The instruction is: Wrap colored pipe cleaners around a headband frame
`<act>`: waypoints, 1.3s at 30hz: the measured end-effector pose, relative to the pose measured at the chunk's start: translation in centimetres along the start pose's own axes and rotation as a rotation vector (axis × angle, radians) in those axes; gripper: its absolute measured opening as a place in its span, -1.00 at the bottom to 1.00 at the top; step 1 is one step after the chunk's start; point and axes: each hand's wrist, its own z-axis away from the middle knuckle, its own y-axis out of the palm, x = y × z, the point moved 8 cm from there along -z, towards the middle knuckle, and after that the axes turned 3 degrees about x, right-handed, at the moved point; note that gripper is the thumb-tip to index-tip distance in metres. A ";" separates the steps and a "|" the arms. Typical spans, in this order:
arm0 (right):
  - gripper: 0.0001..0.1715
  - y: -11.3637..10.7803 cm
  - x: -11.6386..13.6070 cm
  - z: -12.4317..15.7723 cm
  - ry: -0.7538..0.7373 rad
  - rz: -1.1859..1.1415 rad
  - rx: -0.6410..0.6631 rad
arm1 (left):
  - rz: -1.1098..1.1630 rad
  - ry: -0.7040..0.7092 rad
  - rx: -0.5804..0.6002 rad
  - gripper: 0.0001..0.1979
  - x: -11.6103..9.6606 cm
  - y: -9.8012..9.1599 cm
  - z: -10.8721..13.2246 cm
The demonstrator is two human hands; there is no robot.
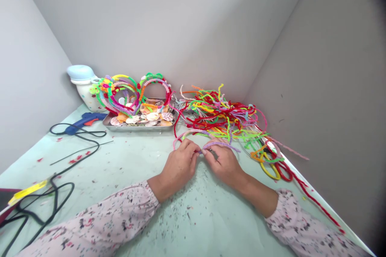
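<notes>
While curling inward almost shut, the left hand (pixel 177 164) and right hand (pixel 224 162) are pinching a fuzzy lilac pipe cleaner (pixel 220 144) between them at twelve o'clock, its soft wire arcing outward. Farther off, a tangled heap of bright pipe cleaners (pixel 223 118) is spilling at one o'clock, beside a metal tray (pixel 135 128) of ridged shells (pixel 152 116) at eleven o'clock.

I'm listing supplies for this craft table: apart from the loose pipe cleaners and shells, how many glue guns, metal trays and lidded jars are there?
Glue guns: 1
Metal trays: 1
Lidded jars: 1
Total: 3
</notes>
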 end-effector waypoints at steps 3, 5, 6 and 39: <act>-0.82 0.1 -0.1 0.0 0.001 -0.025 0.008 | 0.022 -0.028 0.010 -0.88 0.2 0.2 0.0; -0.83 0.1 -0.1 0.1 0.007 -0.029 0.009 | 0.027 -0.047 0.003 -0.90 0.5 0.2 0.0; -0.84 0.1 -0.1 0.0 0.009 -0.026 0.008 | 0.023 -0.050 0.001 -0.91 0.5 0.2 0.0; -0.74 0.8 -0.6 -0.5 0.090 -0.248 0.152 | -0.083 0.031 0.068 -0.93 0.0 0.6 -0.1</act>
